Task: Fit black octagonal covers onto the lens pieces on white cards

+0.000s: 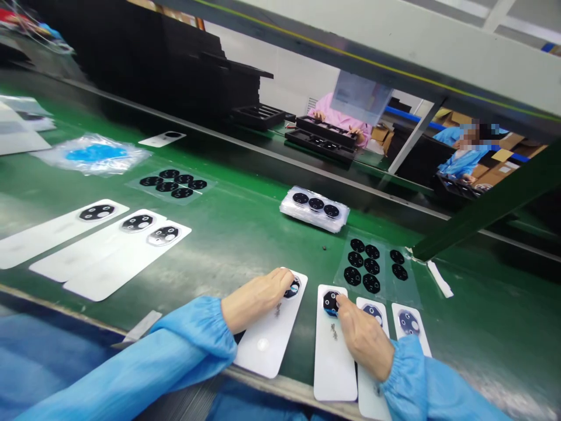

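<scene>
My left hand [258,298] lies on a white phone back cover [267,339], its fingers bent down over the round camera ring at the cover's top. My right hand [363,336] rests on a second white cover [333,362], with a fingertip pressing a black round lens piece [330,302] at its top. Two more white covers [409,324] with camera rings lie to the right. Just beyond, a clear sheet [372,266] carries several black round lens pieces. Both sleeves are blue.
Three white covers [109,245] lie at the left on the green belt [236,234]. Another sheet of black pieces [173,182], a clear tray [314,207] and a plastic bag [94,153] lie farther back. Black trays are stacked behind. Two other people work across the line.
</scene>
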A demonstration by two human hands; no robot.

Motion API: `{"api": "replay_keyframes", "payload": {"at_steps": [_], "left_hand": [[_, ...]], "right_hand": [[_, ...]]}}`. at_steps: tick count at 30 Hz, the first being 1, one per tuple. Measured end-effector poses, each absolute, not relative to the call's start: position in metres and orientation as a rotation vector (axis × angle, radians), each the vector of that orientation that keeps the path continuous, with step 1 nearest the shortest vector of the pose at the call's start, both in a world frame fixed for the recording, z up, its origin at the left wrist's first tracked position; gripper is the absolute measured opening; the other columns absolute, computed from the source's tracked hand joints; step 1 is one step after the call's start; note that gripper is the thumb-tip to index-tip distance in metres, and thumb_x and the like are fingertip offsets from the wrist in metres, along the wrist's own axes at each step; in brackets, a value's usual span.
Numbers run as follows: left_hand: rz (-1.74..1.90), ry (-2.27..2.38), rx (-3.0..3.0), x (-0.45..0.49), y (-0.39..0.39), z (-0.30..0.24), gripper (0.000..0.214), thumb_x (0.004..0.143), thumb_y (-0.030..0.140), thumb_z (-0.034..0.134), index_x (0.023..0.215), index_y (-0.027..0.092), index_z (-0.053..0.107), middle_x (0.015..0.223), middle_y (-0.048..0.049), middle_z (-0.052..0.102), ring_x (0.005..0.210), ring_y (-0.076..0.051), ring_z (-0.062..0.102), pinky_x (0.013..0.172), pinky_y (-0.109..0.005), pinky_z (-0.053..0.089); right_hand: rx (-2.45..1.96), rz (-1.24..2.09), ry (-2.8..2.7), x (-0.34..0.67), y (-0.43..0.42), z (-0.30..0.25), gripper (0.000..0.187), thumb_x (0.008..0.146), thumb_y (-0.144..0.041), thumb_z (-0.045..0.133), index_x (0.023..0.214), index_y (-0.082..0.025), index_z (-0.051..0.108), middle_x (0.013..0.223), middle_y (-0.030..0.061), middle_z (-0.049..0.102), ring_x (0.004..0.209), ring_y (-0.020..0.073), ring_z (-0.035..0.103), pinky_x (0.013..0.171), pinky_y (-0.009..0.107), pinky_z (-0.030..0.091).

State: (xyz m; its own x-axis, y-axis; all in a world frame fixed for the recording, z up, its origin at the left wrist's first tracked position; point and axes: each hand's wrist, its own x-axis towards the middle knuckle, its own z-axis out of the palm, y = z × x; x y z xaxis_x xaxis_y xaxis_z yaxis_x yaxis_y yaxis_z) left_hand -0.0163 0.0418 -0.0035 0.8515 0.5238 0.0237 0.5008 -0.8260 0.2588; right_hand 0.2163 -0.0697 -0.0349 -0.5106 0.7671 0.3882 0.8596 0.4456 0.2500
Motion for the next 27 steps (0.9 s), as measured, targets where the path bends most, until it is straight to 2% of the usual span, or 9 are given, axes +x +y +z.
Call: {"api": "replay_keyframes", "payload": {"at_steps": [7, 13, 18, 22, 27], "left_hand": [[0.198, 0.816, 2.716, -0.018, 0.043, -0.005, 0.011, 0.091, 0.012, 0.029, 0.089, 0.019, 0.036, 0.079, -0.0039, 0.059, 0.069, -0.017, 0.06, 0.063, -0.027, 0.044], [0.227, 0.903, 2.695, -0.015, 0.05, -0.006, 0.014, 0.095, 0.025, 0.021, 0.085, 0.021, 0.031, 0.065, -0.0016, 0.057, 0.056, -0.021, 0.059, 0.051, -0.027, 0.037], [0.263, 0.954, 2.64, -0.015, 0.054, -0.008, 0.016, 0.095, 0.027, 0.018, 0.087, 0.022, 0.031, 0.066, -0.0001, 0.056, 0.055, -0.02, 0.059, 0.051, -0.026, 0.035], [0.307, 1.014, 2.564, -0.015, 0.056, -0.01, 0.016, 0.094, 0.03, 0.021, 0.091, 0.023, 0.034, 0.066, 0.0005, 0.057, 0.057, -0.021, 0.06, 0.054, -0.027, 0.037], [0.39, 1.067, 2.457, -0.014, 0.066, -0.001, 0.013, 0.093, 0.029, 0.021, 0.088, 0.023, 0.031, 0.072, -0.0006, 0.058, 0.06, -0.019, 0.06, 0.058, -0.028, 0.041]], "right_hand": [[-1.425, -0.555, -2.397, 0.219, -0.067, -0.04, 0.03, 0.091, -0.007, 0.027, 0.103, -0.007, 0.054, 0.096, 0.0184, 0.068, 0.093, 0.0226, 0.066, 0.072, 0.031, 0.057], [-1.483, -0.532, -2.364, 0.217, -0.064, -0.031, 0.028, 0.09, -0.007, 0.025, 0.102, -0.007, 0.051, 0.085, 0.014, 0.069, 0.06, 0.0173, 0.067, 0.049, 0.026, 0.053], [-1.53, -0.544, -2.358, 0.215, -0.062, -0.027, 0.026, 0.085, -0.003, 0.026, 0.095, -0.012, 0.048, 0.109, 0.019, 0.064, 0.046, 0.0133, 0.06, 0.034, 0.025, 0.04], [-1.647, -0.32, -2.293, 0.216, -0.062, -0.032, 0.022, 0.082, -0.004, 0.028, 0.091, -0.016, 0.045, 0.116, 0.0177, 0.059, 0.041, 0.0104, 0.055, 0.035, 0.024, 0.036], [-1.818, -0.129, -2.121, 0.215, -0.058, -0.023, 0.017, 0.09, -0.014, 0.025, 0.09, -0.018, 0.042, 0.11, 0.0149, 0.057, 0.044, 0.0134, 0.057, 0.04, 0.028, 0.038]]}}
